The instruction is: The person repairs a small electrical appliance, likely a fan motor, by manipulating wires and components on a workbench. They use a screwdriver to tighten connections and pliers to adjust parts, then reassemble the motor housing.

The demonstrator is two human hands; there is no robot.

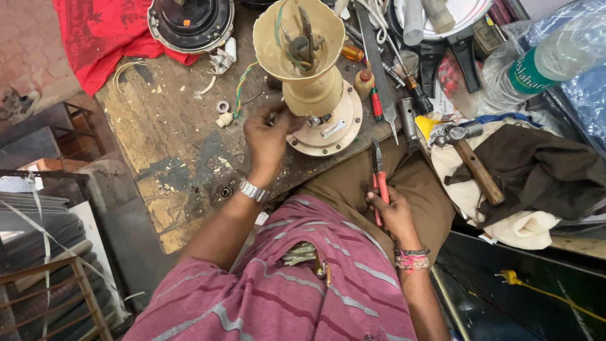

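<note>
Wires (291,39) fill cream fan housing (309,76); left hand (266,140) touches it.

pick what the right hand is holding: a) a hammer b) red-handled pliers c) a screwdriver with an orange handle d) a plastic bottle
b, the right hand grips the red-handled pliers over the lap, while the hammer lies apart on the cloth and the left hand is at the cream fan motor housing.

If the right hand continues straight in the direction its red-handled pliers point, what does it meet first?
Probably the round cream metal fan motor base at the workbench edge; the right hand aims its red-handled pliers there, though depth is unclear.
</note>
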